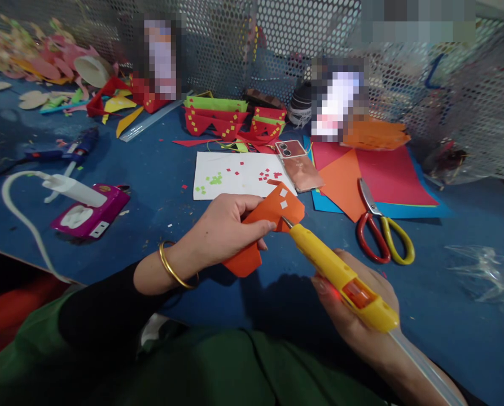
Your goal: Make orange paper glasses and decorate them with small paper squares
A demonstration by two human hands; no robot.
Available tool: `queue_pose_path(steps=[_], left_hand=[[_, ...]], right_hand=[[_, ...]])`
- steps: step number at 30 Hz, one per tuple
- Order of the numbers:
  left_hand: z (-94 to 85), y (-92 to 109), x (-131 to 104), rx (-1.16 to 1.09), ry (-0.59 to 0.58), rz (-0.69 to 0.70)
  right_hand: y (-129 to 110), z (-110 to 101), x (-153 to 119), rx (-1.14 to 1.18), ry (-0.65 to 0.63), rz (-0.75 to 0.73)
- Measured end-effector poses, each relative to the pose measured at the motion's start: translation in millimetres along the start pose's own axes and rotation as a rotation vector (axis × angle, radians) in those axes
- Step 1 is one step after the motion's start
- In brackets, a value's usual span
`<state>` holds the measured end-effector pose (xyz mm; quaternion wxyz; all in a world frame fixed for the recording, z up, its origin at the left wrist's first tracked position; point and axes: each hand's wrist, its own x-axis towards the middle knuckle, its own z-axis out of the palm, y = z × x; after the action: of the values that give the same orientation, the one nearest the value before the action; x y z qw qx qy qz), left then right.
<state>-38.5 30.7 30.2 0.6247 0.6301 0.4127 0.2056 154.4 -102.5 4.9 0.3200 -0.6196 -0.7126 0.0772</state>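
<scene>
My left hand (230, 228) pinches an orange paper piece (244, 260) between thumb and fingers. Two small white squares (283, 204) lie on its upper right part. My right hand (357, 299) is wrapped round a yellow glue gun (332, 265), and the gun's metal tip touches or nearly touches the orange piece just beside my left thumb. A clear glue stick (419, 361) runs out of the gun's back end. Behind the orange piece is a white sheet (235, 169) bearing small green squares (214, 179) and red squares (267, 176).
Red and yellow scissors (374, 225) rest right of the coloured paper sheets (391, 175). A phone (300, 166) lies behind my hands. Red and green paper masks (215, 119) stand further back. A purple power strip (88, 211) and a blue glue gun (80, 146) are at the left.
</scene>
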Motion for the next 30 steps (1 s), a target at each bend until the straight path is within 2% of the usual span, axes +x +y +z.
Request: queue_pose_path(steps=[30], left_hand=[[-0.3,-2.0,0.0,-0.016,0.004,0.020]], right_hand=[[0.3,0.5,-1.7,-0.004,0.014,-0.019]])
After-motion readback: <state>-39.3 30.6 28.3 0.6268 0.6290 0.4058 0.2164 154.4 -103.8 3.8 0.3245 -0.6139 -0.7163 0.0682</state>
